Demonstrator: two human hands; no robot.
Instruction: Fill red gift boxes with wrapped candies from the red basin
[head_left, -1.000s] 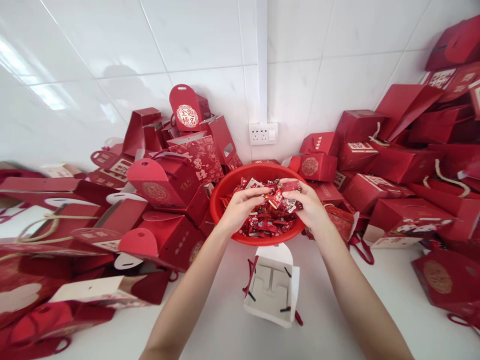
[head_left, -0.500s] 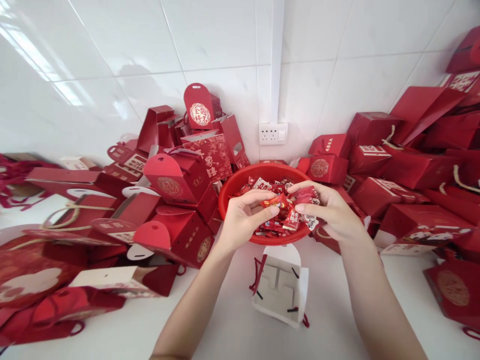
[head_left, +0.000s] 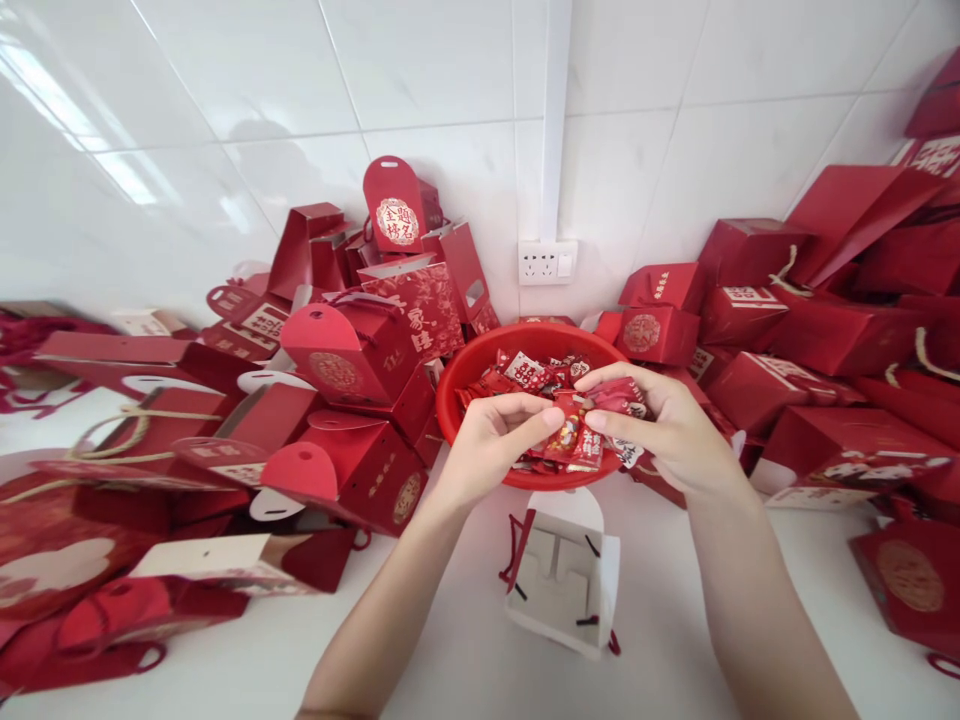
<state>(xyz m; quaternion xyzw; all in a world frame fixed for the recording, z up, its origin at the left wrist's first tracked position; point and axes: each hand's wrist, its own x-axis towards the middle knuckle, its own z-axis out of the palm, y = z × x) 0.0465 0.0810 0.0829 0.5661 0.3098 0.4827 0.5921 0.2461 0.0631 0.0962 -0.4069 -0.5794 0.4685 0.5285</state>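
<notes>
A round red plastic basin (head_left: 480, 362) full of small red wrapped candies (head_left: 525, 374) stands on the white counter against the tiled wall. My left hand (head_left: 491, 445) and my right hand (head_left: 667, 430) meet over the basin's near rim, both with fingers pinched on a bunch of red candy packets (head_left: 581, 435) held between them. Directly below the hands, an open gift box (head_left: 562, 575) with a white inside and red cord handles stands on the counter.
Piles of red gift boxes and paper bags (head_left: 345, 370) fill the counter to the left, and more red boxes (head_left: 810, 330) are stacked on the right. A white wall socket (head_left: 547, 262) sits behind the basin. Bare white counter (head_left: 450, 660) lies near me.
Both hands have drawn back from the middle of the basin toward its near rim, bringing the bunch of candies with them. The view has shifted slightly.
</notes>
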